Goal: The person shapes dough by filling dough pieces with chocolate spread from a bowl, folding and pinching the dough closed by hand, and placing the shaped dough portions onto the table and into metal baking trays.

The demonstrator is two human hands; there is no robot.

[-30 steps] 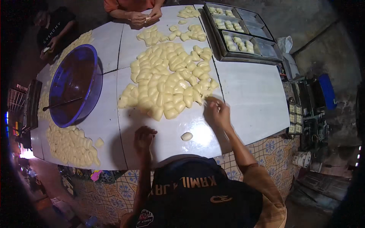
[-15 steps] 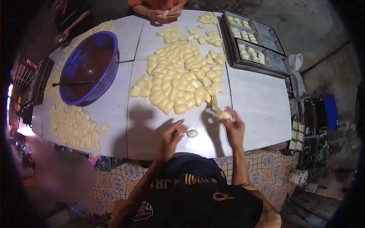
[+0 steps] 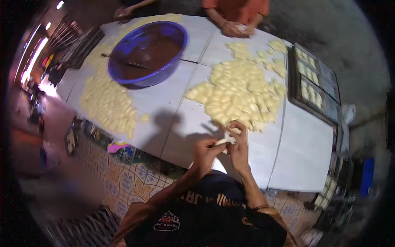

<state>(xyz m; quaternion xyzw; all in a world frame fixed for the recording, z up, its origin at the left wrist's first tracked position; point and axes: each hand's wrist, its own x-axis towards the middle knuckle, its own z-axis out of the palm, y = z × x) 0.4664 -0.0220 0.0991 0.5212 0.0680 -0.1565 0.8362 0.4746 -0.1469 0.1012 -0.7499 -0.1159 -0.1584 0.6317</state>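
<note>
A person's left hand (image 3: 207,151) and right hand (image 3: 239,145) meet around a pale dough piece (image 3: 226,140) at the near edge of a white tabletop (image 3: 302,152). Just beyond the hands lies a heap of dough pieces (image 3: 240,92); left of that heap sits a blue basin (image 3: 147,52) of brown filling, right of it a metal tray (image 3: 317,88).

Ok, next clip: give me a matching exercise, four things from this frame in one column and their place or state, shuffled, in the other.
Things:
1. blue basin
2. metal tray
3. dough piece
4. big dough pile

Places or states:
A. held between the left hand and right hand
B. at the table's right side, with rows of pale pieces in it
C. far left of the table, holding brown filling and a utensil
D. spread on the white table, just beyond the hands

Pairs: 1-C, 2-B, 3-A, 4-D
</note>
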